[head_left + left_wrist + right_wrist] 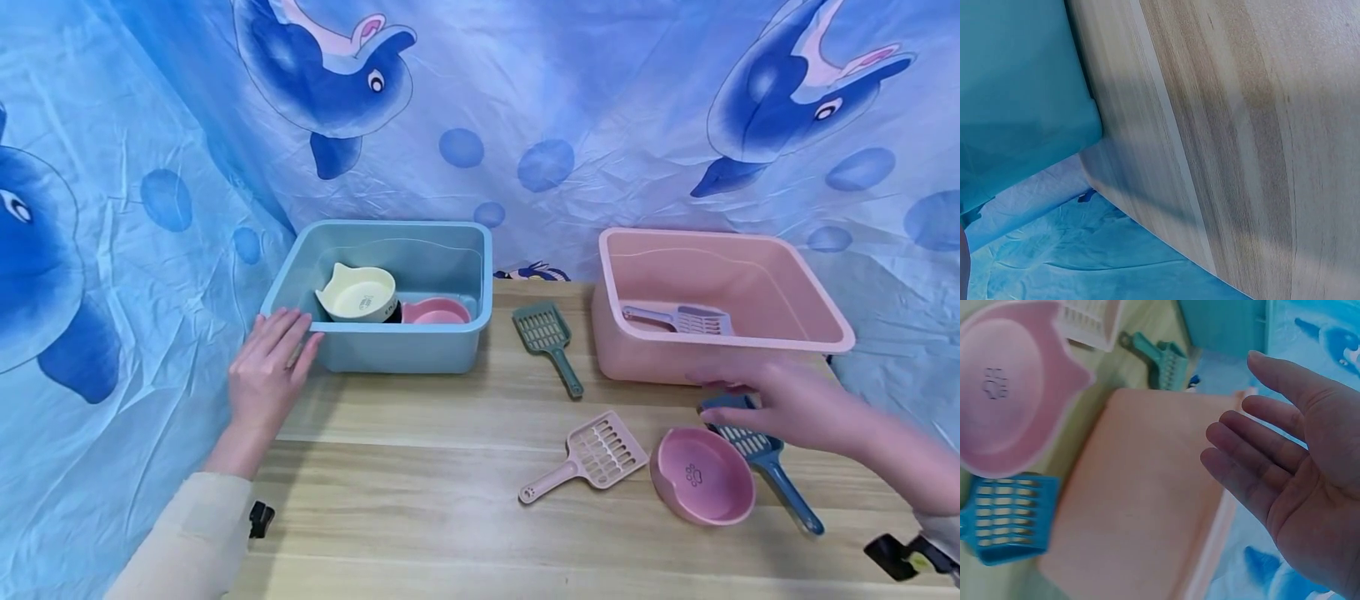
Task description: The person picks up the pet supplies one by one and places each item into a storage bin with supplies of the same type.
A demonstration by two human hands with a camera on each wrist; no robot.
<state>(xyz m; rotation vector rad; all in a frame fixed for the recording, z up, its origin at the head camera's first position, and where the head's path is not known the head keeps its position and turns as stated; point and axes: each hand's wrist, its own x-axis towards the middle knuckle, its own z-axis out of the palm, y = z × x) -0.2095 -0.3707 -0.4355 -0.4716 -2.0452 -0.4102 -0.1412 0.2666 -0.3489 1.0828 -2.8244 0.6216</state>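
Note:
My left hand [266, 367] rests its fingers on the front left corner of the blue litter box [397, 350]. Inside that box are a cream cat-ear bowl [363, 296] and a pink bowl [438, 312]. My right hand [787, 408], holding nothing, hovers in front of the pink litter box [675, 358], its fingers extended in the right wrist view. Below it lies a dark blue litter scoop [783, 479], partly covered by the hand. Beside that scoop a pink cat-ear bowl [701, 479] leans tilted. A lilac scoop [686, 319] lies in the pink box.
A green scoop [551, 337] lies on the wooden table [420, 508] between the two boxes. Closer to the front is a pale pink scoop [600, 454]. A blue dolphin-print cloth [600, 92] hangs behind the table and along its left side.

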